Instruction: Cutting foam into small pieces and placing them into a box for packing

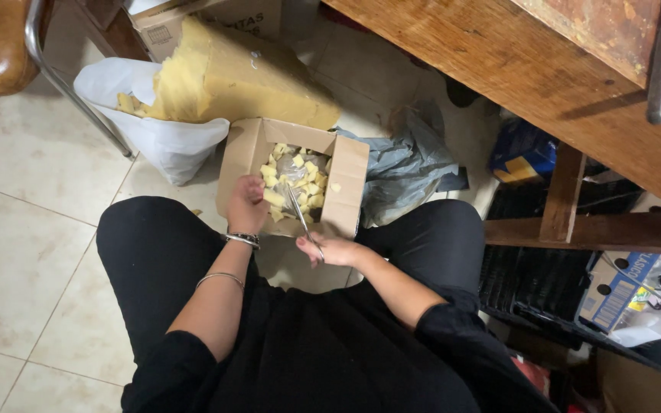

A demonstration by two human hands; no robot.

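I sit on a tiled floor with an open cardboard box (350,180) between my knees. Several small yellow foam cubes (307,187) lie inside it. My left hand (247,205) is at the box's near left edge, closed on a yellow foam piece (274,198). My right hand (333,248) grips a pair of metal scissors (298,210), whose blades point up into the box next to that foam piece. Two bracelets circle my left wrist.
A big yellow foam block (231,76) lies beyond the box, partly in a white plastic bag (170,141). A grey plastic bag (407,168) sits to the right. A wooden table (545,76) overhangs at right, with black crates (529,283) and boxes beneath. A chair leg (78,99) stands at left.
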